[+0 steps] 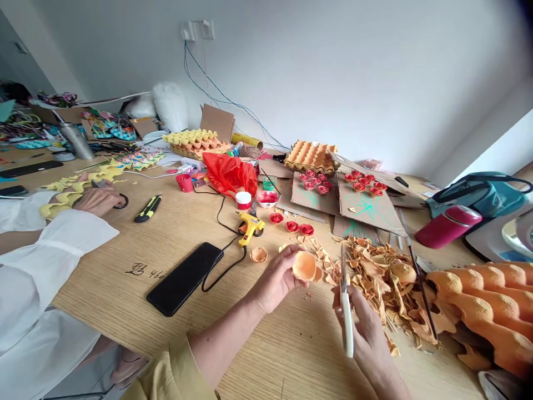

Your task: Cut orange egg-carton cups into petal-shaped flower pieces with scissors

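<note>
Between the fingers of my left hand (278, 280) is an orange egg-carton cup (305, 266), its hollow side facing me. My right hand (366, 322) grips white-handled scissors (345, 311), blades pointing up and away, just right of the cup and apart from it. Whether the blades are spread is hard to make out. A heap of orange carton scraps (375, 272) lies beyond my right hand. One small orange carton flower (259, 255) rests left of my left hand. Several red-painted carton roses (292, 226) sit farther back.
A yellow glue gun (250, 228) with its cord and a black phone (185, 279) lie to the left. Orange egg trays (487, 300) stand at right, near a pink bottle (448, 226). At far left, a co-worker's hand (100, 199) holds scissors beside yellow carton strips.
</note>
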A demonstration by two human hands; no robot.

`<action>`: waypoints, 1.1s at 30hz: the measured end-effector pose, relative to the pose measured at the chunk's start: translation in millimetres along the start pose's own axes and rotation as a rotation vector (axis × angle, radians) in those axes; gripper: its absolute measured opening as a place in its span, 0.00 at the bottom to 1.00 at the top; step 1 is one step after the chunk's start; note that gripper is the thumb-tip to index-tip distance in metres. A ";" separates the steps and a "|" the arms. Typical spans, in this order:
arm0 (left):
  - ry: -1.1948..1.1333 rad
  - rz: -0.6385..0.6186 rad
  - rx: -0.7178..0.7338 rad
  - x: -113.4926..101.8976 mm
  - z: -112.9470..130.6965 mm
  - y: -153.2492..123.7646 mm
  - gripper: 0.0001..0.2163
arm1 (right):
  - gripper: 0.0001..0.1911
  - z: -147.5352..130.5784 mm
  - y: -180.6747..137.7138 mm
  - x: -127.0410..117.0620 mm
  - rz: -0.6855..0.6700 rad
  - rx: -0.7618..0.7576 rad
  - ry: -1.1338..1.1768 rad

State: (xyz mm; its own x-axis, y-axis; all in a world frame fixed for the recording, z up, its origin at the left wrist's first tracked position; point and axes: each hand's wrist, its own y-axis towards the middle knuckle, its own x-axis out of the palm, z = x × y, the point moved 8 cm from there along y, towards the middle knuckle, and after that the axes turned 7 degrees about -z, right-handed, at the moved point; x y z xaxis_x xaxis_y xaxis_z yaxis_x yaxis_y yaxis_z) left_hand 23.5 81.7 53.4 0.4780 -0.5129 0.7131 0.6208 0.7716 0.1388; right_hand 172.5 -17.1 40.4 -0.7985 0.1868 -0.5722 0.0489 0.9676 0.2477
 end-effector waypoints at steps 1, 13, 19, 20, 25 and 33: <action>-0.014 0.031 0.041 -3.4 6.9 0.8 0.13 | 0.12 0.1 -0.1 -3.7 0.024 0.005 0.052; -0.007 0.132 0.258 -22.6 64.9 -0.6 0.19 | 0.19 0.0 -1.2 -22.9 0.170 0.103 0.230; 0.275 0.098 0.212 -25.0 61.2 0.6 0.21 | 0.17 6.3 -1.2 -22.2 0.184 0.103 0.238; 0.329 0.089 0.205 -25.7 60.6 0.6 0.22 | 0.16 7.9 -1.2 -22.5 0.186 0.106 0.239; 0.717 0.105 0.266 -29.8 65.7 -5.2 0.24 | 0.15 11.1 -1.1 -24.0 0.177 0.115 0.227; 1.213 0.203 0.314 -28.9 72.9 -25.3 0.23 | 0.13 24.6 -3.1 -18.9 0.151 0.117 0.223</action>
State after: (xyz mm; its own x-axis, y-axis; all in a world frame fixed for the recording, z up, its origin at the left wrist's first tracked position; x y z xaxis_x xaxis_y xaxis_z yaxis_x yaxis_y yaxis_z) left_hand -51.3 104.4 79.3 0.9102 -0.2612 -0.3213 0.3757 0.8471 0.3758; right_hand 202.2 -19.4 31.1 -0.8885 0.3008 -0.3466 0.2356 0.9471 0.2180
